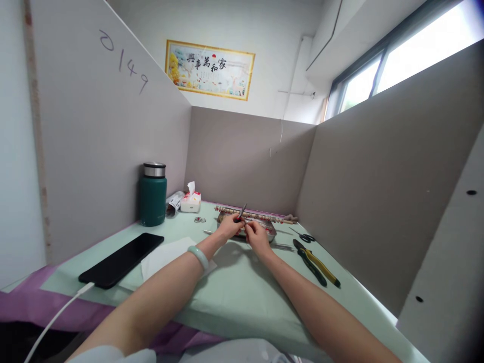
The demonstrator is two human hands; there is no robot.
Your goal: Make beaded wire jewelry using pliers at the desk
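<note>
My left hand, with a pale bangle on its forearm, is closed around a slim dark metal tool whose tip points up and away; its kind is too small to tell. Close beside it, my right hand is closed in a pinch at the left fingertips. What it pinches is too small to make out, though some red shows there. Both hands are over the near side of a metal tray with small reddish pieces in it. Along the tray's far side runs a rod with small beads or rings.
Pliers with green and yellow handles and black scissors lie at the right. Thin metal tools rest by the tray. Leftward are a black phone on a cable, white paper, a green bottle and a tissue box.
</note>
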